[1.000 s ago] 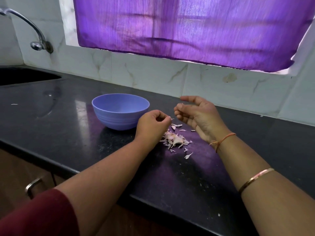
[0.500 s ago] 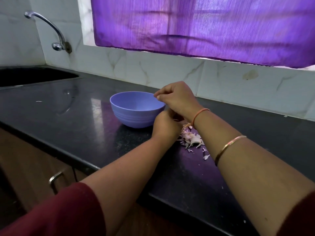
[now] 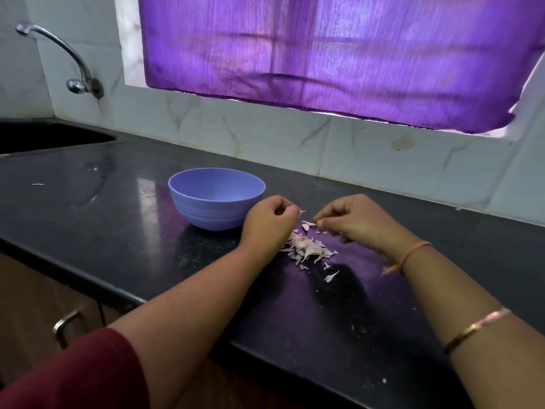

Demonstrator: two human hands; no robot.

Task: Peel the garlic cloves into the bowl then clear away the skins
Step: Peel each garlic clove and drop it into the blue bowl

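The left hand (image 3: 269, 219) has its grip curled tight, thumb and forefinger pinching a sliver of garlic skin (image 3: 302, 212) that pokes out to the right. The right hand (image 3: 356, 221) faces it, its grip also curled with the fingertips (image 3: 320, 222) pressed together; whether anything is between them cannot be told. Below both lies a pile of garlic skins (image 3: 306, 247), midway between the counter's (image 3: 118, 202) front and back edges. The blue bowl (image 3: 212, 214) stands just left of the left hand, its bottom hidden behind the near rim.
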